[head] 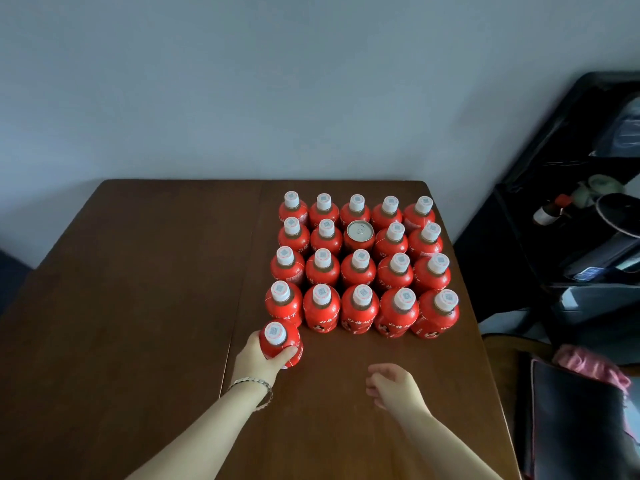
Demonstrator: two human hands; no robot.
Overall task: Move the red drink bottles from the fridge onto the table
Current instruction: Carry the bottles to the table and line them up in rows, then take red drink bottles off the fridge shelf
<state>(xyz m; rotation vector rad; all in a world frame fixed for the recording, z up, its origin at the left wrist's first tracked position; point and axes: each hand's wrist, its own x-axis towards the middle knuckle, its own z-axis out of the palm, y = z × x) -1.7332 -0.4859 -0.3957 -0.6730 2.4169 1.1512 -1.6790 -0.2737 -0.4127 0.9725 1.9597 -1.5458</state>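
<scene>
Red bottle (pixel 292 336) upright within fingers (pixel 283 355) of left hand (pixel 256 360)

The left hand (pixel 258 358) covers part of the near side of the red bottle (pixel 281 341) it grips. In the bottle rows (pixel 358 271) behind, each one hides the body of the next; of the can (pixel 360 232) only its top shows. Cap codes and label print are too small to read. Both forearms (pixel 207 427) and the table (pixel 138 271) run off the bottom edge; the dark shelved unit (pixel 540 147) is cut by the right edge, its contents murky
</scene>
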